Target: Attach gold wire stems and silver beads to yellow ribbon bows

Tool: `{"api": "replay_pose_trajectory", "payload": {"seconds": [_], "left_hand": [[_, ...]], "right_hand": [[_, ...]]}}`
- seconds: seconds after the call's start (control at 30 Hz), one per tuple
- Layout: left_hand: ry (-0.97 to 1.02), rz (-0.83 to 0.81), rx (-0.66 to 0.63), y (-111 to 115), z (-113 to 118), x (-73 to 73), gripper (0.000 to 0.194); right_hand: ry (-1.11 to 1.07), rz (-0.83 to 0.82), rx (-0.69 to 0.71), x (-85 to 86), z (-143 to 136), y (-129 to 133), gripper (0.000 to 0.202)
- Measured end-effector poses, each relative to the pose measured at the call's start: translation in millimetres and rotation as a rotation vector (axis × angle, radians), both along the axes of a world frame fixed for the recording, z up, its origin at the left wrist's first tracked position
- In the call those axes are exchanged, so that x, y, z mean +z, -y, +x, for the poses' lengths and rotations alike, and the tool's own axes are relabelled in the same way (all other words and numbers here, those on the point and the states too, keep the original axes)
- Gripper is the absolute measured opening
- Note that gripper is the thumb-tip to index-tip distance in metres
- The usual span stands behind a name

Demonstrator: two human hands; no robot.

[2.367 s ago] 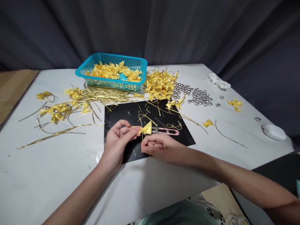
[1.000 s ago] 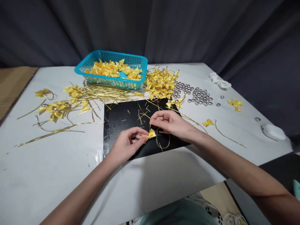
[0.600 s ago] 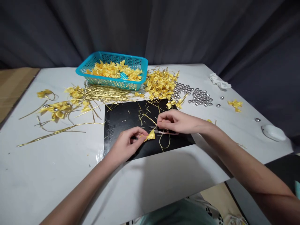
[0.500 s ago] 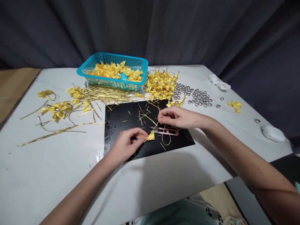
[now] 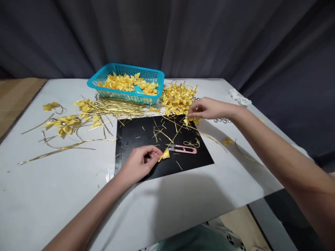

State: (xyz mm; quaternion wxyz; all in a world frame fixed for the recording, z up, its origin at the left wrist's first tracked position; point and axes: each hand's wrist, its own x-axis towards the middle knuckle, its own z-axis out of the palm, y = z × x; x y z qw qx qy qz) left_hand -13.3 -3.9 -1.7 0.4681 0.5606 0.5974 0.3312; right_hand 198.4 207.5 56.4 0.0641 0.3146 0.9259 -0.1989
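My left hand [image 5: 143, 160] pinches a small yellow ribbon flower [image 5: 165, 153] low over the black mat [image 5: 146, 139]. A thin gold cord [image 5: 178, 131] stretches taut from the flower up to my right hand [image 5: 205, 108], whose closed fingertips hold its far end. That hand is beside the heap of yellow ribbon flowers with cords [image 5: 178, 97]. Pink-handled thread snips [image 5: 183, 149] lie on the mat just right of the held flower. Short gold cord clippings [image 5: 157, 134] are scattered on the mat.
A blue basket [image 5: 125, 68] of yellow ribbon flowers stands at the back. Before it lies a bundle of gold cords [image 5: 117, 106]. Left are more flowers [image 5: 64, 122] and long cords [image 5: 68, 146]. Silver beads [image 5: 222, 120] are partly hidden by my right arm; crumpled white tissue [image 5: 239, 97] lies behind.
My right hand has moved up and away toward the flower heap, drawing the gold cord out straight. The loop near the snips is gone. My left hand keeps its pinch on the flower.
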Motion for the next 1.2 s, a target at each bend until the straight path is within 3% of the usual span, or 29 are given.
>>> {"api": "replay_pose_trajectory", "payload": {"seconds": [0.17, 0.27, 0.4, 0.53, 0.63, 0.8, 0.93, 1.0, 1.07, 1.13, 1.2], "left_hand": [[-0.039, 0.051, 0.016, 1.0, 3.0, -2.3, 0.016], [-0.059, 0.159, 0.059, 2.1, 3.7, -2.1, 0.016], [-0.151, 0.236, 0.129, 1.0, 1.2, -0.1, 0.018], [-0.198, 0.265, 0.153, -0.7, -1.2, -1.7, 0.019], [-0.200, 0.230, 0.173, -1.1, -1.0, -4.1, 0.018], [-0.180, 0.221, 0.191, -1.3, 0.1, -4.6, 0.017], [-0.075, 0.252, 0.355, -5.2, -3.9, -2.5, 0.011], [0.114, 0.198, 0.468, -7.5, -6.8, 0.4, 0.016], [0.428, 0.055, 0.535, -8.7, -9.2, 4.9, 0.028], [0.793, -0.068, 0.579, -8.4, -10.3, 9.8, 0.036], [1.039, -0.099, 0.610, -7.5, -10.3, 13.5, 0.037]], "right_hand": [[-0.085, 0.182, 0.093, 2.8, -35.2, 22.0, 0.019], [-0.196, 0.107, 0.152, 3.3, -81.9, 44.6, 0.022], [-0.257, 0.094, 0.225, -9.4, -162.1, 65.5, 0.017], [-0.294, 0.081, 0.069, -23.4, -228.1, 62.7, 0.027], [-0.349, 0.018, -0.036, -30.0, -249.6, 52.2, 0.027], [-0.536, -0.137, -0.163, -31.6, -246.9, 44.1, 0.028], [-0.797, -0.347, -0.240, -17.9, -226.0, 53.2, 0.019], [-0.935, -0.503, -0.291, -8.8, -207.0, 63.2, 0.018], [-1.054, -0.683, -0.341, -2.3, -182.7, 75.7, 0.019], [-1.139, -0.858, -0.382, -0.8, -156.6, 89.2, 0.021], [-1.193, -0.987, -0.431, -4.6, -133.0, 102.2, 0.023]]}}
